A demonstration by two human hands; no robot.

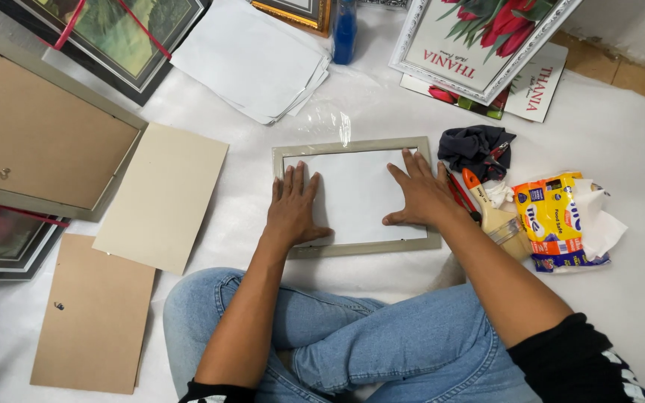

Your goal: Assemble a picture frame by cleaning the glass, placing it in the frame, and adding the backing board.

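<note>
A grey-green picture frame (352, 143) lies flat on the white floor sheet in front of my crossed legs. A white sheet of paper (356, 194) sits inside it. My left hand (293, 207) presses flat on the paper's left part, fingers spread slightly. My right hand (421, 192) presses flat on the paper's right part, near the frame's right edge. Neither hand holds anything.
A cream card (162, 195) and brown backing boards (95, 310) lie to the left, beside a large frame back (39, 134). A stack of white sheets (251, 60) and a blue bottle (344, 30) lie behind. A dark cloth (473, 145), a brush (496, 216) and a yellow tissue packet (558, 220) sit right.
</note>
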